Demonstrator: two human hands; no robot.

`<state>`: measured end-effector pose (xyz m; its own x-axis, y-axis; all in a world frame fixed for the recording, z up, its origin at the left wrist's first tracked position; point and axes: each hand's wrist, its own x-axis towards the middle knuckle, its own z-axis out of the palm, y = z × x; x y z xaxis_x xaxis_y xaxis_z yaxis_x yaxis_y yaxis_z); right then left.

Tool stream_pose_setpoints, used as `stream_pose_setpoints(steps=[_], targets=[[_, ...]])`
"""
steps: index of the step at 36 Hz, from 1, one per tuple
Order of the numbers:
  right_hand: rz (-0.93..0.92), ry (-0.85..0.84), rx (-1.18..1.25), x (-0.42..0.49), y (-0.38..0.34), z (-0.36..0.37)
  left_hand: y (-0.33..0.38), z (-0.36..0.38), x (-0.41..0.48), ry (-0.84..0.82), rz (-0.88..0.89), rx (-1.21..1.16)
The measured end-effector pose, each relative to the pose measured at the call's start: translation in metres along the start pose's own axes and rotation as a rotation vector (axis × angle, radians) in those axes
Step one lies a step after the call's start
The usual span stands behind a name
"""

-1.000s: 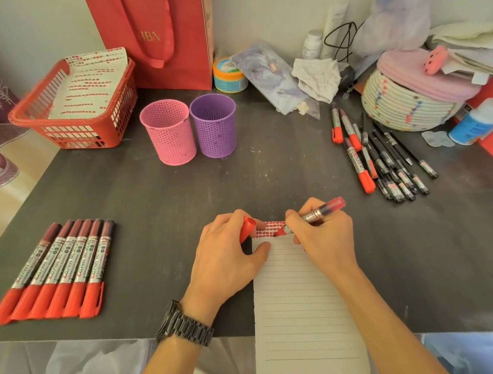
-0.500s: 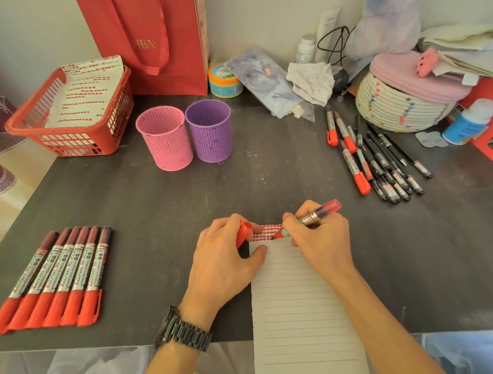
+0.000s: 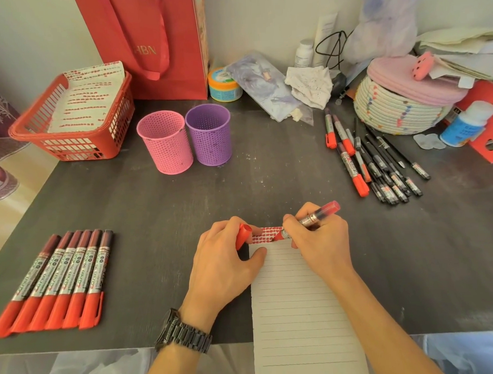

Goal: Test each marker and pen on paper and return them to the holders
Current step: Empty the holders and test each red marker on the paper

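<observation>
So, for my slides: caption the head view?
Right hand tests a red marker on lined paper; left hand holds its cap.

Two bare forearms, a left hand [image 3: 223, 264] and a right hand [image 3: 322, 244], both uncovered, a dark metal wristwatch [image 3: 182, 334] with a chunky link band round the left wrist

A dark grey tabletop [image 3: 156, 207] is occupied by a white lined paper sheet [image 3: 298, 311] overhanging its near edge, a row of six red-capped markers [image 3: 57, 282] at the left, and a pink perforated cup [image 3: 165, 142] just beside a purple perforated cup [image 3: 209, 134].
</observation>
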<state>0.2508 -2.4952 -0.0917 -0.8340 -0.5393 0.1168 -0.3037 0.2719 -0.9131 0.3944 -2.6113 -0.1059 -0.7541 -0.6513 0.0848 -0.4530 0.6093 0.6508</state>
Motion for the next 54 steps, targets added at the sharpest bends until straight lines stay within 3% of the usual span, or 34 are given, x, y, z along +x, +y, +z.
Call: stream_pose_setpoints(steps=[7, 18, 28, 38, 54], targets=[[0.012, 0.009, 0.041, -0.001, -0.002, -0.001, 0.0, 0.0, 0.0, -0.01, 0.001, 0.006], [0.082, 0.065, 0.319, 0.002, -0.01, -0.01, -0.001, 0.0, 0.0, -0.041, 0.004, 0.006], [0.135, -0.114, 0.659, -0.011, -0.008, -0.029, 0.005, -0.003, 0.0, -0.058, -0.029, -0.013], [0.097, -0.066, 0.581, -0.015, 0.005, -0.028, 0.006, -0.008, -0.006, 0.033, -0.038, -0.26], [0.032, -0.152, 0.67, -0.016, 0.004, -0.033, 0.008, -0.009, -0.008, 0.07, -0.03, -0.324]])
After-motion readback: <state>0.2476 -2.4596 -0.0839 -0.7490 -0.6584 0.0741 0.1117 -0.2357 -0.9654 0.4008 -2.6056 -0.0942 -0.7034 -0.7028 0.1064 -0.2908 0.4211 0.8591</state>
